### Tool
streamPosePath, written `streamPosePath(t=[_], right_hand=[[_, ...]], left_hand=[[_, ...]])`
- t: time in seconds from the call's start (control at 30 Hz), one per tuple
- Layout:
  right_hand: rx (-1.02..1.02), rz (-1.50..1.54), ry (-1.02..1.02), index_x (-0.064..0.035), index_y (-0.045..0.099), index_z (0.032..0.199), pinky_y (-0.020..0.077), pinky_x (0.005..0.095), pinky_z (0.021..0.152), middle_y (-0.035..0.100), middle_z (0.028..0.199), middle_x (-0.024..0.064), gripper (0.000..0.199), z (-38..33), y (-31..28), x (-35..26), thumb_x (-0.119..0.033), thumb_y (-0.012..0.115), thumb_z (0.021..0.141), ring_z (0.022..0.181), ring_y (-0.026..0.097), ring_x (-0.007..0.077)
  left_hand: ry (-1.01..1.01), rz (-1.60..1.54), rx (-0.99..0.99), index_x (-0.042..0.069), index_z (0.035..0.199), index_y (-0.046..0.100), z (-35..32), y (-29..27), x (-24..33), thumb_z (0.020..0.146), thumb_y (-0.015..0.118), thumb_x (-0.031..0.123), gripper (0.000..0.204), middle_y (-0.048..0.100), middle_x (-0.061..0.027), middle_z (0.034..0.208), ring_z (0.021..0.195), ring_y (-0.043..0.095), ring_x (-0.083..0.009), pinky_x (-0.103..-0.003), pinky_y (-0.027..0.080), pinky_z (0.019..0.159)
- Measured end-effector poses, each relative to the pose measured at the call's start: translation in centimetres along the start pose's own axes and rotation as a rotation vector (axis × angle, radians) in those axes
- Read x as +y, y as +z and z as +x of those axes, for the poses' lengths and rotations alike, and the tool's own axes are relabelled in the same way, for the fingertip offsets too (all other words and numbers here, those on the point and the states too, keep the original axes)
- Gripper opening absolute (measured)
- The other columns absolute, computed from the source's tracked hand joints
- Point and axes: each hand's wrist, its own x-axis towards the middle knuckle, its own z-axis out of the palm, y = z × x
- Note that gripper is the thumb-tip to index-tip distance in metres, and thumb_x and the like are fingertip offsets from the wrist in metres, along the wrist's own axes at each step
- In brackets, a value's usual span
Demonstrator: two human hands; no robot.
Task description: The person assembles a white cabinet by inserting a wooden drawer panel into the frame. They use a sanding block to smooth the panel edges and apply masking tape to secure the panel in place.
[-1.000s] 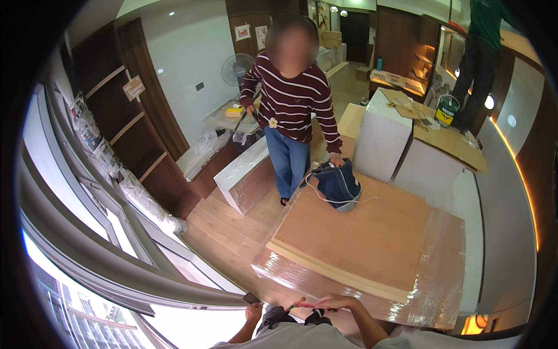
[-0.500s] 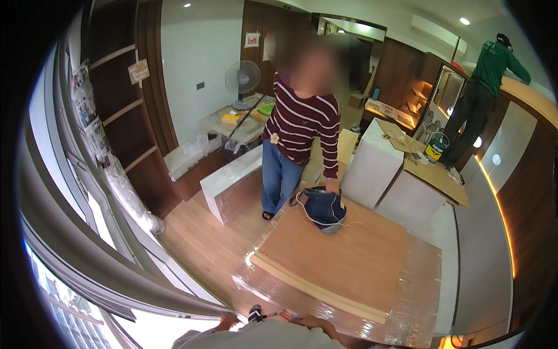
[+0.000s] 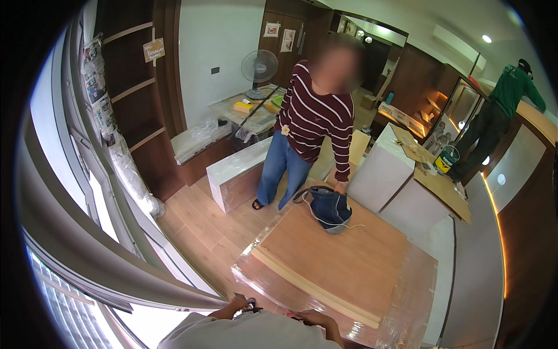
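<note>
At the lower edge, my left hand (image 3: pixel 237 303) is low beside my body, near the end of the window frame (image 3: pixel 195 310). My right hand (image 3: pixel 312 318) is in front of my waist, close to the near edge of the plastic-wrapped platform. A small reddish thing shows by its fingertips, too small to name. My fingers on both sides are mostly hidden or blurred. On a wooden board (image 3: pixel 349 262) ahead of me sits a dark blue drawstring bag (image 3: pixel 330 210) with a pale cord. Another person in a striped sweater (image 3: pixel 318 116) has a hand on the bag's top.
Plastic wrap (image 3: pixel 273 285) covers the platform under the board. White cabinets (image 3: pixel 378 168) stand behind it. A second person in green (image 3: pixel 508 87) is raised at the right, near a paint bucket (image 3: pixel 446 159). A fan (image 3: pixel 259 67) stands on a cluttered table at the back.
My view has shifted a little, so the room sits further right. The person in the striped sweater has shifted their legs and still holds the bag. My right hand has moved slightly.
</note>
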Motion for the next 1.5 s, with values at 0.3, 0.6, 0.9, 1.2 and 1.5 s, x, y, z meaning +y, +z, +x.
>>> streamPosePath(t=[0.3,0.6,0.9,1.2,1.5], right_hand=[[0.044,-0.05,-0.136,-0.0069,0.072,0.112,0.0488,0.0294,0.061,0.065,0.083,0.0042,0.072,-3.2,0.5,-4.1,-0.072,0.064,0.082,0.069,0.058,0.0137],[0.138,0.004,-0.119,-0.009,0.072,0.114,0.0494,0.0268,0.064,0.068,0.083,0.0038,0.056,-4.3,0.4,-4.0,-0.056,0.075,0.083,0.069,0.06,0.0127],[0.3,0.06,-0.171,-0.0059,0.074,0.105,0.0502,0.0295,0.057,0.069,0.078,0.0051,0.043,-5.3,0.7,-3.2,-0.046,0.071,0.09,0.065,0.062,0.0123],[0.633,0.061,-0.306,0.0006,0.073,0.102,0.0504,0.0291,0.052,0.07,0.073,0.0096,0.036,-10.8,-1.0,-4.2,-0.033,0.06,0.098,0.056,0.064,0.0141],[0.8,0.212,-0.6,0.0014,0.063,0.102,0.0425,0.025,0.045,0.061,0.064,0.0089,0.049,-20.2,-6.3,-2.1,-0.043,0.042,0.106,0.048,0.057,0.0135]], left_hand=[[0.074,0.301,0.104,0.015,0.096,0.077,0.1,1.9,-1.7,0.074,0.072,0.04,0.034,0.074,-0.0155,0.087,0.086,0.071,-0.0261,-0.04,0.055,0.077],[0.086,0.069,0.018,0.004,0.073,0.075,-1.0,0.5,-2.2,0.074,0.074,0.028,0.023,0.07,-0.011,0.065,0.052,0.065,-0.0214,-0.036,0.054,0.05],[0.314,0.32,0.055,-0.002,0.071,0.073,0.3,2.0,-2.3,0.072,0.077,0.024,0.027,0.068,-0.0137,0.063,0.05,0.065,-0.0217,-0.038,0.054,0.049],[0.199,0.38,0.181,0.007,0.083,0.076,-0.2,3.3,-2.8,0.075,0.07,0.031,0.026,0.073,-0.017,0.089,0.08,0.073,-0.0289,-0.042,0.058,0.07],[-0.17,-0.246,0.563,0.011,0.106,0.076,-5.6,5.9,-2.0,0.086,0.058,0.043,0.042,0.07,-0.0225,0.11,0.105,0.067,-0.0401,-0.047,0.052,0.094]])
